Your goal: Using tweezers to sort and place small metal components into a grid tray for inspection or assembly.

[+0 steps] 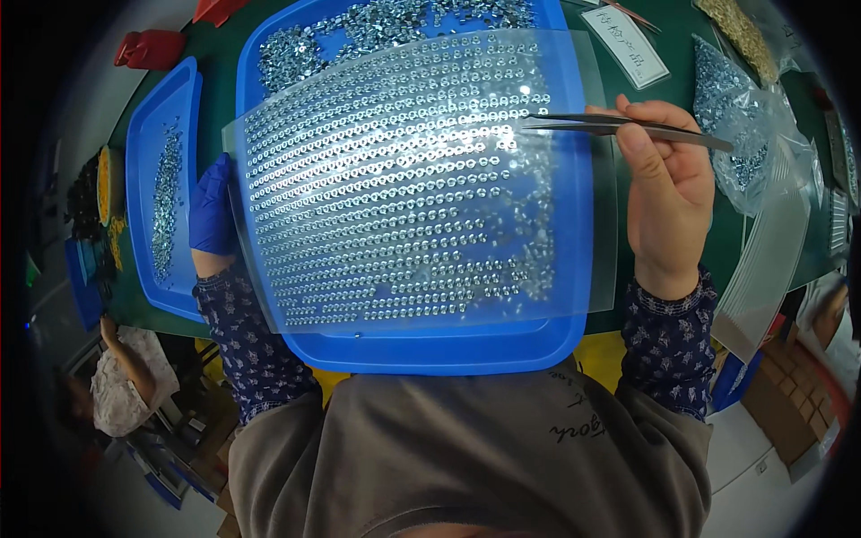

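A clear plastic sheet (599, 233) rests tilted over a large blue tray (430, 360), carrying many rows of small shiny nut-like metal parts (386, 170). My left hand (212, 211), in a blue glove, grips the sheet's left edge; its fingertips are partly hidden. Bare, my right hand (671, 193) pinches a pair of metal tweezers (610, 123) above the sheet's right side. The tweezer tips point left, over the right ends of the rows, where gaps show. Whether the tips hold a part is too small to tell. Loose metal parts (296, 58) lie in the tray's far end.
At the left stands a smaller blue tray (190, 125) with a line of metal parts. A red container (151, 49) lies beyond it. To the right are a white sign card (628, 49), a bag of metal parts (740, 134) and clear strips (762, 269). A person (134, 377) sits far left.
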A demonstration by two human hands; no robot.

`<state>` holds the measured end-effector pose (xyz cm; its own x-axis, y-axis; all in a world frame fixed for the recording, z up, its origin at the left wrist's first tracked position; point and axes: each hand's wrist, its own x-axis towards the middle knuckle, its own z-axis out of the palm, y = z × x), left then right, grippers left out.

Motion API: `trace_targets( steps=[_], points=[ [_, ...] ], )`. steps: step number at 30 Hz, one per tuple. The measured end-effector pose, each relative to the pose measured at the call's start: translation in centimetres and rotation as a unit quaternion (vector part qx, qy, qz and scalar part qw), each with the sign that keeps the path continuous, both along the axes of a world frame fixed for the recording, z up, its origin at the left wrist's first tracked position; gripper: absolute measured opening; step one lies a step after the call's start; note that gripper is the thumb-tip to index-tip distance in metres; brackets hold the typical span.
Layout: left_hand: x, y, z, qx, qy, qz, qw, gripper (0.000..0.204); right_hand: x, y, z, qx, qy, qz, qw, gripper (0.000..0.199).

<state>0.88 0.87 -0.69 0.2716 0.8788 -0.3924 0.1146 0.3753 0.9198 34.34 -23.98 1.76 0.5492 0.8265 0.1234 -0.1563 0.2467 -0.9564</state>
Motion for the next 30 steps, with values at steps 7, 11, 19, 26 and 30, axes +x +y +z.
trace_targets(
  steps=[7, 11, 19, 26, 30],
  points=[
    [0.0, -0.6, 0.6, -0.015, 0.004, -0.008, 1.0, 0.026, -0.3, 0.3, -0.2, -0.023, 0.024, 0.003, 0.999, 0.02],
    [-0.3, -0.3, 0.3, 0.014, 0.025, 0.009, 1.0, 0.027, 0.0, 0.3, -0.5, -0.021, 0.049, 0.007, 0.999, 0.02],
    [0.3, -0.9, 1.0, -0.022, 0.012, 0.017, 1.0, 0.027, 0.2, 0.3, -1.0, -0.01, 0.058, 0.02, 0.998, 0.021],
    [0.5, -0.8, 0.9, -0.017, 0.019, -0.008, 1.0, 0.026, -0.2, 0.2, -0.7, -0.012, 0.059, 0.013, 0.998, 0.021],
    [-0.3, -0.2, 0.5, -0.011, 0.02, -0.022, 0.999, 0.026, -0.1, 0.0, -0.6, -0.014, 0.058, 0.012, 0.998, 0.022]
  ],
)
